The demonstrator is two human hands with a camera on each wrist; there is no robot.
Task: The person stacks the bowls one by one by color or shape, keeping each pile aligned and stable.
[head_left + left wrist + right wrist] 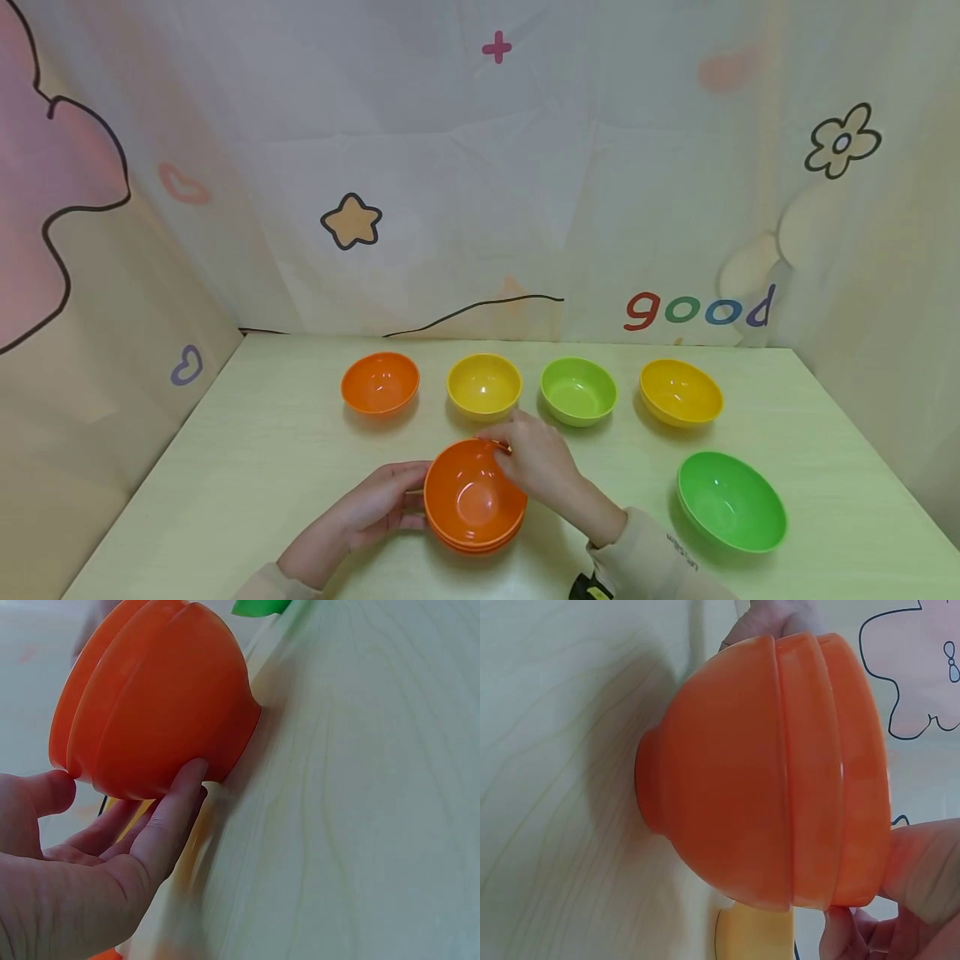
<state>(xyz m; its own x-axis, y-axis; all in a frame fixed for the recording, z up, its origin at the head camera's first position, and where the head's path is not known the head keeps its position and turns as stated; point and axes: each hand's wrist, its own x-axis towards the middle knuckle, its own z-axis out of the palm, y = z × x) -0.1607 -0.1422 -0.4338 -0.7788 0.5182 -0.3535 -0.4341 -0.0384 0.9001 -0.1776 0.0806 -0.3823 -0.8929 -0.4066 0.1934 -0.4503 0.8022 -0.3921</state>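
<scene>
A nested stack of three orange bowls [477, 500] stands near the front middle of the table; its stepped rims show in the right wrist view. At its left side is my left hand [378, 504]. In the left wrist view, that hand's thumb meets the rims, while its extended fingers [176, 817] touch the lower wall. My right hand [536, 458] reaches over the far right edge and pinches the rim of the top orange bowl [859, 772] between thumb and fingers. The fingertips inside the bowl are partly hidden in the right wrist view.
Along the back stand a single orange bowl [380, 385], a yellow bowl [484, 387], a lime green bowl [578, 392] and a deeper yellow bowl [680, 393]. A larger green bowl [731, 502] sits at the right. Printed cloth [450, 183] hangs behind the table [285, 433].
</scene>
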